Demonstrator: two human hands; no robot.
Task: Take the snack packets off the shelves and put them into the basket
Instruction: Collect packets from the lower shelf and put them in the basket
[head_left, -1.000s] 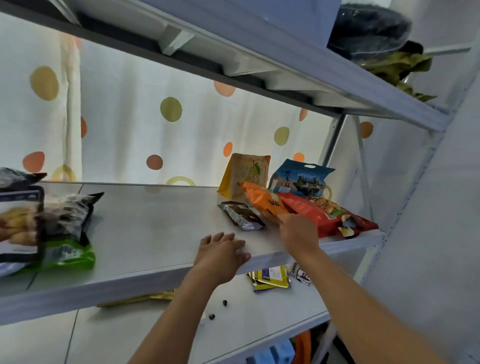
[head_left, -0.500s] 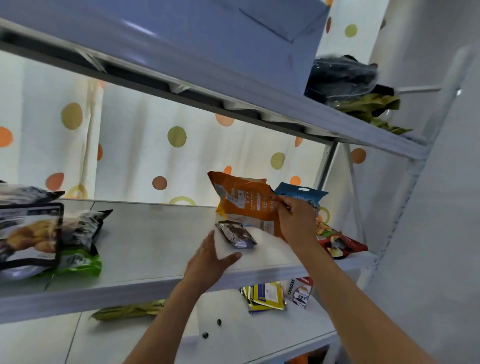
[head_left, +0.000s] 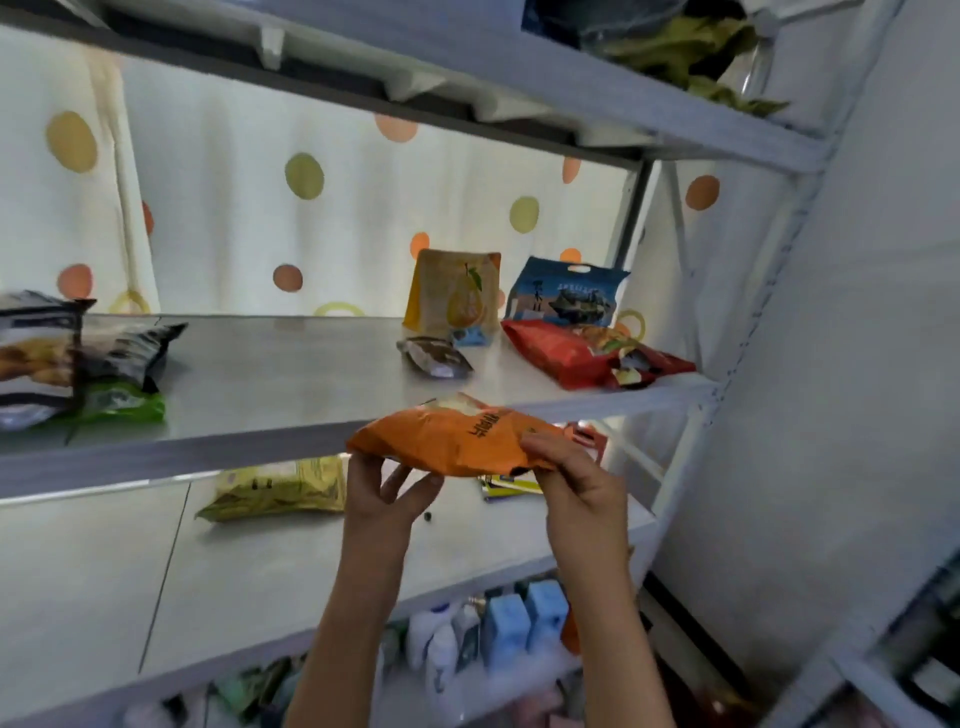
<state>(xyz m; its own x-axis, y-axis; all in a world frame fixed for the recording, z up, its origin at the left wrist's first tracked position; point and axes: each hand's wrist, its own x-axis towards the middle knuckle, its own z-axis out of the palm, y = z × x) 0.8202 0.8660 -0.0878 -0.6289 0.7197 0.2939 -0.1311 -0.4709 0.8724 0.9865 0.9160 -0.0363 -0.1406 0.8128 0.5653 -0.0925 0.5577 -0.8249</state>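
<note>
An orange snack packet (head_left: 457, 439) lies flat in the air just in front of the middle shelf's edge (head_left: 208, 452). My right hand (head_left: 576, 478) grips its right end. My left hand (head_left: 384, 491) reaches up under its left end, fingers touching the underside. Still on that shelf are a small dark packet (head_left: 434, 356), a yellow pear pouch (head_left: 452, 296), a blue pouch (head_left: 563, 291), a red packet (head_left: 587, 353), and black and green packets (head_left: 78, 358) at the left. No basket is in view.
The shelf below holds a yellow-green packet (head_left: 280, 488) and flat packets (head_left: 506, 483) behind my right hand. Bottles and blue cartons (head_left: 498, 631) crowd the lowest level. A white wall (head_left: 857, 364) closes the right side. A dotted curtain (head_left: 311, 208) hangs behind.
My right hand has pulled the orange packet off the shelf, down and toward me, turning it flat. My left hand left the shelf edge and came up under the packet.
</note>
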